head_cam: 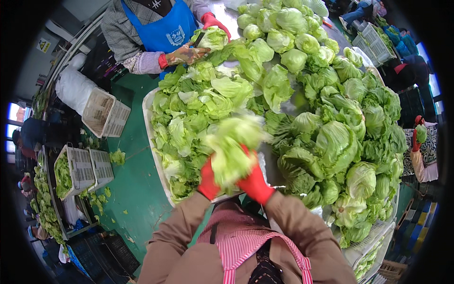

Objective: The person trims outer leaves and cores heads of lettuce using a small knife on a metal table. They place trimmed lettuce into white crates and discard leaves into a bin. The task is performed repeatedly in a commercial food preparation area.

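My left hand [210,180], in a red glove, is on the near left side of a blurred lettuce head [234,152] with loose outer leaves. My right hand [256,179], also red-gloved, grips its right side. The lettuce is held up over the near edge of the work table. Loose lettuce leaves [198,110] are heaped to the left, within a white rim [156,149]. Whole leafy heads [337,145] are piled to the right, and paler, trimmed-looking heads [292,21] lie at the far side.
Across the table a co-worker in a blue apron [166,26] holds a lettuce [212,38] and a dark-handled tool. White plastic crates [122,119] stand on the green floor at left, some with leaves. A crate [372,234] is below the pile at right. Leaves litter the floor.
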### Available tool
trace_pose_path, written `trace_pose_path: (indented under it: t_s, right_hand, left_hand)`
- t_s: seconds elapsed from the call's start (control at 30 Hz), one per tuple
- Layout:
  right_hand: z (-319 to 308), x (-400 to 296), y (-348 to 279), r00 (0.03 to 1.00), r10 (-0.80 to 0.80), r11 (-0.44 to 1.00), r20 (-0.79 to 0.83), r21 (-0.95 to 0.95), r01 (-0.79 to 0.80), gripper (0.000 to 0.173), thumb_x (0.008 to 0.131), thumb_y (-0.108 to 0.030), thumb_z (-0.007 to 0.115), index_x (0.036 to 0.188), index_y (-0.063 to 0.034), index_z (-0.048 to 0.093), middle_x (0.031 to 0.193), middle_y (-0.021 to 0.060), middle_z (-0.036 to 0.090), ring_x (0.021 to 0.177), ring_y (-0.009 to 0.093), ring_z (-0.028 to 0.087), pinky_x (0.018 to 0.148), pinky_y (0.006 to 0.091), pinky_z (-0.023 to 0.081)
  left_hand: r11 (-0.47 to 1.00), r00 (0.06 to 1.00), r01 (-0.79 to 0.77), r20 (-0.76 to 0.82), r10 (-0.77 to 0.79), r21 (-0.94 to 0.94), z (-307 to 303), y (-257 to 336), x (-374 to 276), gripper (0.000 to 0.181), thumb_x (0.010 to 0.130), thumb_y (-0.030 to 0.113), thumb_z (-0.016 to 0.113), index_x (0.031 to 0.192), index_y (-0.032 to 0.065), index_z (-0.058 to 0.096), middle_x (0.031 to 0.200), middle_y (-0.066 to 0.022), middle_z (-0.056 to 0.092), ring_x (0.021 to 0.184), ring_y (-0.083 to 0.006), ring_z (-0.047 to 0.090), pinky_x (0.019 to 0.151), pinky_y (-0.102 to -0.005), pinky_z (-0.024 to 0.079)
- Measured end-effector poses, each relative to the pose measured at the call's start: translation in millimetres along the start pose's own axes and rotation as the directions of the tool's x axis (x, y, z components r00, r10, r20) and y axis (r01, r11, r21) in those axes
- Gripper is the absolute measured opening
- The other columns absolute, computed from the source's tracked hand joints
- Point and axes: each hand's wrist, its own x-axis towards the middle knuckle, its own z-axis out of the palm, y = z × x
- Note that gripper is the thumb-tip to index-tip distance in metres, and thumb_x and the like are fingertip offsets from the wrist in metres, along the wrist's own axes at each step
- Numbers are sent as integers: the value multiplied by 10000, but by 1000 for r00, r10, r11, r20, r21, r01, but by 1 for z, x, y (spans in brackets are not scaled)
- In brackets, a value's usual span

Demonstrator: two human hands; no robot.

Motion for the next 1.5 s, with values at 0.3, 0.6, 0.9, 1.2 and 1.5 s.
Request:
trace_pose_path:
  t_s: [0.3,0.6,0.9,1.2,1.5]
  right_hand:
    - [100,101,26,976,-54,893,213,-428,142,1140,672,-485,852,1556,-67,264,1600,270,207,1491,466,163,1202,565,175]
    - [145,133,86,939,65,997,338,-59,-48,899,729,-482,792,1401,-2,435,1343,261,545,1218,396,535,1054,443,424]
    - [-83,-130,-44,988,-129,982,-83,124,139,477,888,-203,689,1331,-83,560,1319,150,602,1194,340,588,1002,428,485]
    - [-336,-349,72,597,-128,712,-792,-492,-500,520,871,-236,732,1339,-90,556,1325,164,584,1269,392,515,1105,486,389]
    - [-387,-293,191,654,-188,786,-732,-512,-347,457,914,-331,651,1263,-40,598,1247,202,627,1191,377,552,1031,456,434]
  left_hand:
    - [854,928,137,-366,66,502,-51,-52,110,265,938,140,645,1169,21,591,1010,-146,636,872,-279,618,779,-370,495]
    - [749,981,150,-1,-196,646,-72,-76,151,236,883,61,526,1110,0,552,893,-181,607,755,-301,567,650,-439,503]
    - [970,975,203,60,-213,134,-12,100,-3,464,1002,186,570,1446,121,451,797,-39,588,608,-119,552,544,-237,451]
    - [916,543,393,783,-303,82,300,157,-134,523,916,-12,590,1424,76,505,1131,-57,678,768,-77,609,614,-179,426]
    - [910,465,-76,822,-329,408,335,54,-199,269,985,131,600,1234,44,654,1041,-41,714,854,-120,674,755,-260,518]
